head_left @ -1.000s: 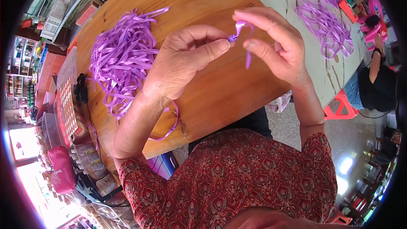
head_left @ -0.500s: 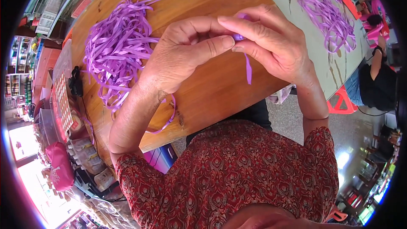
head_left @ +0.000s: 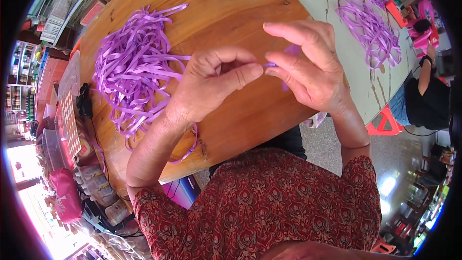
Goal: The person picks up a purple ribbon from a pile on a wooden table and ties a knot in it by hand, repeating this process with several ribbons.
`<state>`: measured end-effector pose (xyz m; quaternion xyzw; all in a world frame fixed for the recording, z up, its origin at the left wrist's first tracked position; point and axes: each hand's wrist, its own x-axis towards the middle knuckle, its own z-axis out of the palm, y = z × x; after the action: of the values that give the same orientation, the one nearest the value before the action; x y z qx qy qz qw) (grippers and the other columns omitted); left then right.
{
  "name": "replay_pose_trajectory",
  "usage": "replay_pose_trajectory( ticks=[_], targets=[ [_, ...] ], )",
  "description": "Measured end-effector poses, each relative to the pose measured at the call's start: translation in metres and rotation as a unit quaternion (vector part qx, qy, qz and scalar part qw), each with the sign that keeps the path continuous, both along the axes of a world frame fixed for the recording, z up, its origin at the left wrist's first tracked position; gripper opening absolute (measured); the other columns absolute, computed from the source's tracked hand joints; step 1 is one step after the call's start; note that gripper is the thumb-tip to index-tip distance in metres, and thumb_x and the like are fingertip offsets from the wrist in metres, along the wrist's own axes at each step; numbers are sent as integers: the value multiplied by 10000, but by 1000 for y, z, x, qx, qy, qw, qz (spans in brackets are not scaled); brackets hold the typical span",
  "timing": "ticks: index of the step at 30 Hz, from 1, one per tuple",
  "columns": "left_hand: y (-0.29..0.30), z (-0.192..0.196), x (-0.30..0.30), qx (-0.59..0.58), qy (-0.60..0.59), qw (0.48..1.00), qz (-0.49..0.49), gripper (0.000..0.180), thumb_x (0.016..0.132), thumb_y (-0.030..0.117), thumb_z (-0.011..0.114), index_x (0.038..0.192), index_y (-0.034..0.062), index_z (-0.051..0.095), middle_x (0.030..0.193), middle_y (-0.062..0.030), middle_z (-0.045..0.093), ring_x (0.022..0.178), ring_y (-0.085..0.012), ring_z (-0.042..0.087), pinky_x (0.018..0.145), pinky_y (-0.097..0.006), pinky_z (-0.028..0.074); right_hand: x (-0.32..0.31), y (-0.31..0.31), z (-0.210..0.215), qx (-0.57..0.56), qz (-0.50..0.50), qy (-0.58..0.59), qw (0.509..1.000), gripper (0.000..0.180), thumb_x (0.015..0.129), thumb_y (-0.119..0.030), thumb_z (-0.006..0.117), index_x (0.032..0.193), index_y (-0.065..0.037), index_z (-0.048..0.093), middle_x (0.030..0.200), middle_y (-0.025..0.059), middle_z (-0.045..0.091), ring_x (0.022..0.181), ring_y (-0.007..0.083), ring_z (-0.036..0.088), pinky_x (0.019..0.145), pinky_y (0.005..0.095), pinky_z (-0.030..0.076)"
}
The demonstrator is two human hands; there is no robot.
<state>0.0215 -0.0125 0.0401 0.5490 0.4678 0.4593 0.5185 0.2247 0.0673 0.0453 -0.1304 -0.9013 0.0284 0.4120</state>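
Above the wooden table (head_left: 236,120), my left hand (head_left: 209,79) pinches a narrow purple ribbon (head_left: 271,65) between thumb and forefinger. Opposite it, my right hand (head_left: 313,70) holds the same ribbon with thumb and index finger, while its other fingers are raised apart. Only a short bit of ribbon shows between the fingertips; a blurred part hangs behind the right fingers. To the left of my left hand lies a large tangled heap of purple ribbons (head_left: 130,62). One loose strand curves out below my left wrist.
A pale marbled table (head_left: 356,86) adjoins on the right, bearing more purple ribbons (head_left: 370,31). Beyond it is another person in black (head_left: 426,101) beside a red stool (head_left: 385,123). A black cable (head_left: 97,137) and a pink pouch (head_left: 66,195) are at left.
My hands have drawn slightly apart, and the right hand's upper fingers have lifted and spread. The hanging ribbon end has shifted and blurred. The view has moved a little.
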Motion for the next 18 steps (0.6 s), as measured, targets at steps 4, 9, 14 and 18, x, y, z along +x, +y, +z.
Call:
replay_pose_trajectory(
  ticks=[4, 9, 14, 18],
  targets=[
    [-3, -15, -5, -69, -1, 998, 0, 153, 879, 125, 709, 1000, 32, 687, 805, 15, 640, 712, -52, 547, 655, -209, 456, 2, 7, -13, 9, 30, -33, 999, 232, 703, -195, 766, 880, -80, 670, 1103, 39, 635, 909, 202, 595, 813, 379, 408],
    [-15, -33, -12, -68, 71, 995, 0, 124, 914, 121, 666, 955, 4, 666, 757, 53, 571, 693, -13, 492, 620, -194, 419, 7, 10, -37, -21, 18, -75, 997, 231, 720, -207, 755, 922, -117, 692, 700, -33, 503, 695, 143, 541, 705, 311, 421],
    [-19, -47, -10, 141, 272, 951, 50, 294, 931, 152, 637, 1157, -26, 576, 985, -41, 641, 917, -100, 619, 743, -249, 504, -4, 2, -52, -10, 62, -78, 995, 237, 723, -185, 735, 940, -100, 695, 716, -24, 491, 692, 152, 533, 664, 312, 422],
    [-12, -52, -5, 60, 65, 994, 57, 349, 944, 151, 617, 1241, -15, 537, 1118, -77, 631, 1015, -154, 616, 840, -294, 504, -12, -1, -53, 13, 76, -53, 996, 278, 724, -152, 715, 992, -79, 699, 734, -10, 470, 652, 157, 520, 614, 310, 437]
  ],
)
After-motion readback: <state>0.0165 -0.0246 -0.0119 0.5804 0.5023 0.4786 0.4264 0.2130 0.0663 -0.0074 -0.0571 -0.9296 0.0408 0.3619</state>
